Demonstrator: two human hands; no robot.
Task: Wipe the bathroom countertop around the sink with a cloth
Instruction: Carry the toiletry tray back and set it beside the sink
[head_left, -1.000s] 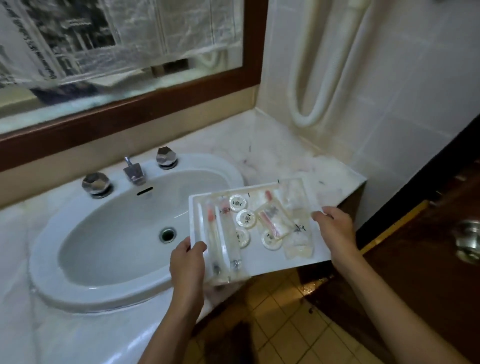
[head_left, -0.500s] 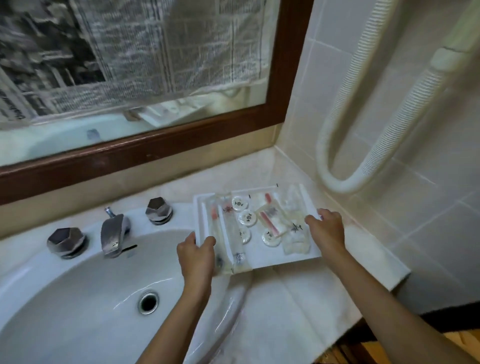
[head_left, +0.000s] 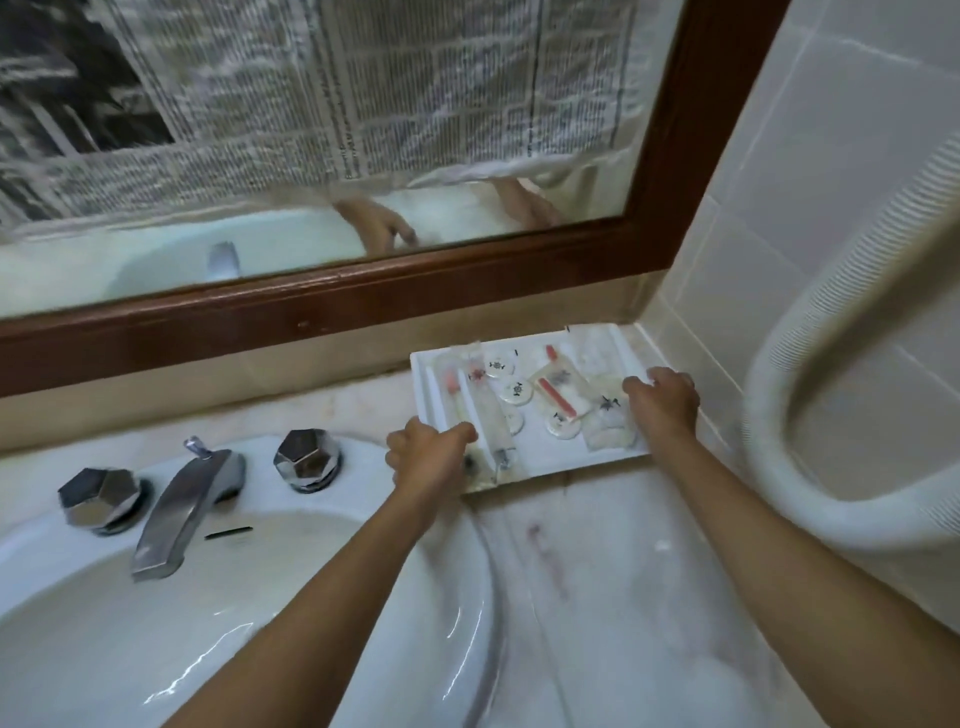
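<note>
From the head view we see our left hand (head_left: 434, 457) closed on the near left corner of a white tray (head_left: 566, 460), and our right hand (head_left: 662, 402) closed on its right edge. The tray of wrapped toiletries (head_left: 535, 397) sits at the back right corner of the pale surface (head_left: 597, 571), close to the tiled wall and mirror frame (head_left: 363, 306). The sink (head_left: 363, 623) with its chrome tap (head_left: 182, 512) lies just left. We find no cloth in view
</note>
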